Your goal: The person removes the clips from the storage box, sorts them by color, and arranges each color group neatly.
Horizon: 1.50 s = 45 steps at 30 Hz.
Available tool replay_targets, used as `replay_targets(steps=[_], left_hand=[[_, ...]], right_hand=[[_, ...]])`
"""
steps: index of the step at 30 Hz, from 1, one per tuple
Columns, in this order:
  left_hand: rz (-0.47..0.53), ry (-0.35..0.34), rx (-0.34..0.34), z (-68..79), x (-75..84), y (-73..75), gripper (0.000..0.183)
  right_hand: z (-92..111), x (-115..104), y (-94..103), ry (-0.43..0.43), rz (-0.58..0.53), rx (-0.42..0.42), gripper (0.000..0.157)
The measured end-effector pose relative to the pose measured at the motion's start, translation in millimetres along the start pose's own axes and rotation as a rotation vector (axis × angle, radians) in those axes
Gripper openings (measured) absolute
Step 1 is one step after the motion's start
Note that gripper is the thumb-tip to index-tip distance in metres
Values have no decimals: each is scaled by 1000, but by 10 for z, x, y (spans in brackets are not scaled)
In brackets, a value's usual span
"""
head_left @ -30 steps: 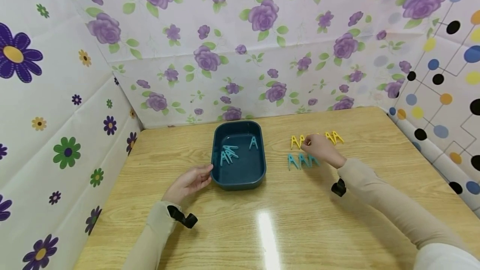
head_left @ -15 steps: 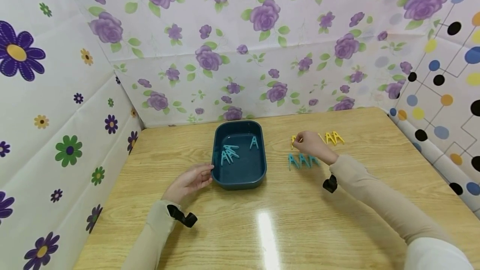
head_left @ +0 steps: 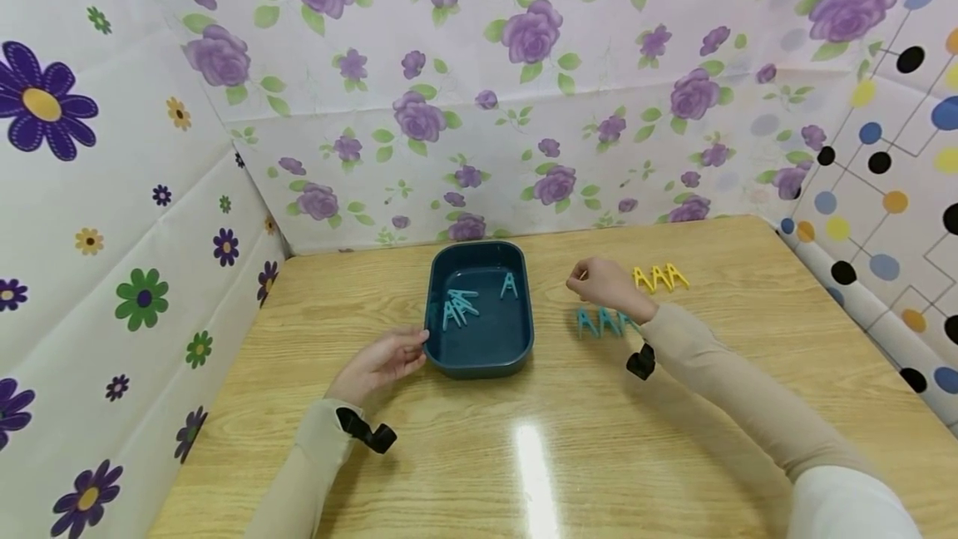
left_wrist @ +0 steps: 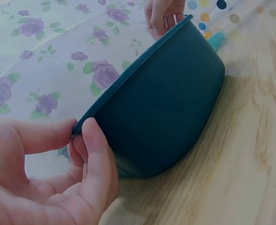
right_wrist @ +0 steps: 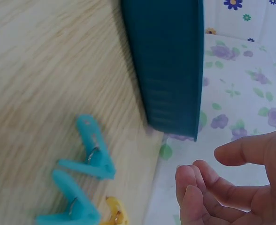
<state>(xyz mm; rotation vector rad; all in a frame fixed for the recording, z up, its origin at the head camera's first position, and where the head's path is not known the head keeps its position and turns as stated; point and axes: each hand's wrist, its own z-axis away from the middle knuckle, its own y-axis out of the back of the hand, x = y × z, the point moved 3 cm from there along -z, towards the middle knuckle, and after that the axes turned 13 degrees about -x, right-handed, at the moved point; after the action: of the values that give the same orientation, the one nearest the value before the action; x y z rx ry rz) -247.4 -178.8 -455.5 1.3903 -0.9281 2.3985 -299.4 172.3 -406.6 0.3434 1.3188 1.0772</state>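
A dark teal plastic tub [head_left: 479,373] stands on the wooden table, holding several light-blue clothespins [head_left: 458,308] on its left and a lone clothespin [head_left: 509,284] on its right. My left hand [head_left: 385,363] pinches the tub's left rim between thumb and fingers, as the left wrist view shows up close. Right of the tub, my right hand [head_left: 608,284] hovers over the table. Its thumb [right_wrist: 241,150] is apart from the loosely bent fingers, and nothing shows between them. Beneath it lie turquoise clothespins [head_left: 599,321], the rightmost partly covered. Yellow clothespins [head_left: 659,277] lie behind.
Flowered cloth [head_left: 419,181] rises at the table's back edge. Patterned sheets stand to the left and right. Wooden tabletop [head_left: 599,439] stretches in front of the tub and between both forearms.
My right hand has moved left past the yellow row toward the tub, uncovering a yellow clothespin on its right and covering those at the left end. My left hand keeps the rim.
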Motion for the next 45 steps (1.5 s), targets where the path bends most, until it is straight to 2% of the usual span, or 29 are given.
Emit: replay_targets(steps=[9, 16, 23, 30, 36, 45], left_hand=[[-13, 12, 0, 43, 22, -40, 7], [-2, 13, 26, 51, 19, -31, 8], [16, 21, 71, -25, -56, 68, 24], [7, 18, 69, -41, -74, 100, 21], [12, 23, 63, -33, -53, 90, 27], [11, 22, 62, -50, -57, 97, 13]], right_hand=[[-96, -152, 7, 42, -19, 6, 21], [-158, -257, 3, 32, -14, -3, 22], [-212, -357, -1, 54, -13, -14, 20], [-239, -481, 24, 99, 27, -3, 21], [-311, -567, 19, 122, 62, -6, 22], [-418, -769, -4, 146, 79, -57, 23]])
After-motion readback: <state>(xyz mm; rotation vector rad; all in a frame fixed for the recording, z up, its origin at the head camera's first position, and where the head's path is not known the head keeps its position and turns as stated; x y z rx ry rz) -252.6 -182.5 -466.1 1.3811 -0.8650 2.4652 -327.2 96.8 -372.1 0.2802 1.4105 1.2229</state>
